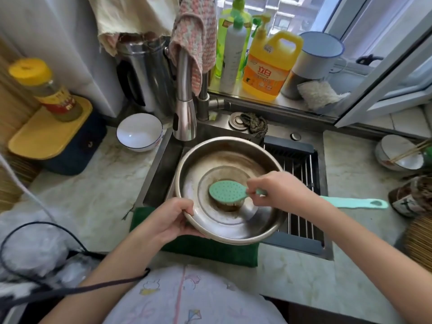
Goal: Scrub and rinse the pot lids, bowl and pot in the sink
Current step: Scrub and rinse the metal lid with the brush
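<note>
Pot lid (pixel 243 226), hollow side up, brush (pixel 228 191) handle pointing right

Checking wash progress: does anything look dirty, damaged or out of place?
Brown grime rings the inside of the steel pot lid, held by the left hand and scrubbed with the green brush in the right hand. Nothing looks spilled or broken.

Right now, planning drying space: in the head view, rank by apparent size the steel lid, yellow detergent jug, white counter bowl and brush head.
Largest to smallest:
steel lid
yellow detergent jug
white counter bowl
brush head
The lid is nearest the camera, so its lead is exaggerated; the jug stands farthest back.
</note>
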### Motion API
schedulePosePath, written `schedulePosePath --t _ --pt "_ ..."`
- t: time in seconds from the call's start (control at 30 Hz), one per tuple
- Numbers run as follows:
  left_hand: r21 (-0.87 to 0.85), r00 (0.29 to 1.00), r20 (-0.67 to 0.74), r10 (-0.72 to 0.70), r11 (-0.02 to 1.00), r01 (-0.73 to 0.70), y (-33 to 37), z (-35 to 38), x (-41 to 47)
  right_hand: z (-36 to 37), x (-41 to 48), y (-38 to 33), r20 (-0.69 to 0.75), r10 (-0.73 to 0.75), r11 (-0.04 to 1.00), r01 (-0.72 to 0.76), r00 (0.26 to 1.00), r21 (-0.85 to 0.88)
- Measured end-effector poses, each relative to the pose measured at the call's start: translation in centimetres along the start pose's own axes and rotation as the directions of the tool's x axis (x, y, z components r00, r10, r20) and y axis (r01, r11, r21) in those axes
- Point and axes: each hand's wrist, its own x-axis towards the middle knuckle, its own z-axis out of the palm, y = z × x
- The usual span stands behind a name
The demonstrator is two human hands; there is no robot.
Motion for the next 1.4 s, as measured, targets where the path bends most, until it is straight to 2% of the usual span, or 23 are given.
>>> schedulePosePath --t 0.07,0.13,0.2,0.23,0.3,0.4,0.47,0.5,0.57,0.63,0.7,0.77,0.87,0.93,0.97,1.03,1.1,1.13,1.2,1.27,1.3,1.33,1.4 --pt "-0.016 1.0 0.007 -0.015 1.0 0.015 -0.4 0.7 -0.1 -0.3 0.4 0.2 -0.132 -0.003 1.0 -0.001 0.991 -0.026" --pt "-0.004 1.0 -0.013 0.002 1.0 -0.002 -0.2 1.3 -0.1 -0.1 0.9 -1.0 -0.162 -0.014 0.997 0.025 0.987 0.068" --pt "0.013 0.999 -0.021 0.031 0.999 -0.031 0.2 1.1 0.1 -0.3 0.4 -2.1 -0.002 -0.076 0.983 0.075 0.997 0.169" --pt "0.029 0.999 -0.023 0.043 0.999 -0.043 0.4 1.0 0.0 -0.7 -0.1 -2.1 0.074 -0.097 0.982 0.084 0.993 0.167" --pt "0.069 0.996 -0.035 0.077 0.995 -0.075 0.6 0.6 -0.1 -2.0 -0.8 -1.0 0.105 -0.071 0.996 0.064 0.992 0.069" --pt "0.063 0.994 -0.04 0.102 0.993 -0.099 0.9 0.7 0.0 -2.2 -0.2 0.1 -0.098 0.006 0.998 -0.012 0.995 -0.057" --pt "0.054 0.994 -0.033 0.102 0.994 -0.1 1.3 0.9 0.2 -0.9 0.8 -1.5 -0.191 -0.012 1.0 0.012 0.982 -0.002" --pt "0.057 0.994 -0.036 0.101 0.994 -0.099 1.4 0.8 0.2 -0.3 0.9 -2.3 -0.172 -0.032 0.998 0.041 0.985 0.049" --pt "0.07 0.995 -0.041 0.088 0.994 -0.085 1.4 0.5 0.2 -0.5 0.3 -2.7 -0.028 -0.06 0.99 0.063 0.998 0.126" --pt "0.101 0.997 -0.019 0.076 0.992 -0.074 1.1 0.4 -0.2 -1.8 -0.4 -1.5 0.105 -0.012 0.998 0.006 0.994 0.065" --pt "0.112 0.998 0.002 0.066 0.992 -0.066 0.9 0.4 -0.2 -2.3 -0.7 -0.6 0.043 0.054 0.997 -0.051 0.998 -0.054" --pt "0.082 0.998 -0.001 0.063 0.995 -0.062 1.0 0.5 0.1 -2.0 -0.6 -0.9 -0.022 0.037 0.999 -0.038 0.999 -0.031" --pt "0.112 0.998 0.004 0.063 0.992 -0.063 1.5 0.1 -0.1 -2.6 -1.6 -1.8 0.125 0.026 0.997 -0.034 0.992 0.062" --pt "0.13 0.998 0.022 0.052 0.99 -0.055 1.6 -0.2 -0.4 -3.6 -2.2 -1.0 0.184 0.081 0.997 -0.08 0.98 -0.014" --pt "0.13 0.999 0.028 0.044 0.99 -0.048 1.5 -0.2 -0.3 -3.9 -2.2 -0.7 0.143 0.104 0.993 -0.095 0.984 -0.07" --pt "0.138 0.999 0.04 0.034 0.99 -0.039 1.4 0.0 -0.1 -3.4 -1.1 0.0 -0.05 0.131 0.983 -0.136 0.99 -0.122" --pt "0.156 0.998 0.065 0.022 0.987 -0.032 1.4 0.5 0.2 -2.5 0.4 -0.6 -0.173 0.16 0.986 -0.166 0.972 -0.022" --pt "0.163 0.997 0.074 0.017 0.986 -0.029 1.4 0.7 0.2 -2.1 1.0 -1.4 -0.174 0.16 0.987 -0.153 0.972 0.056" --pt "0.151 0.997 0.077 0.017 0.988 -0.028 1.3 1.0 0.3 -1.7 1.2 -3.2 -0.095 0.053 0.988 -0.038 0.994 0.151" --pt "0.113 0.997 0.073 0.016 0.993 -0.024 1.1 1.0 0.3 -1.8 0.5 -3.8 0.039 -0.046 0.987 0.039 0.998 0.159" --pt "0.109 0.997 0.074 0.021 0.994 -0.029 1.0 0.9 0.4 -2.0 0.3 -3.6 0.078 -0.047 0.993 0.038 0.996 0.116" --pt "0.12 0.997 0.074 0.028 0.992 -0.037 0.9 0.9 0.3 -2.2 0.4 -2.9 0.053 -0.017 0.998 0.014 0.998 0.062" --pt "0.148 0.997 0.075 0.028 0.988 -0.039 0.8 1.0 0.4 -2.2 1.1 -1.2 -0.126 0.084 0.996 -0.082 0.988 0.022"
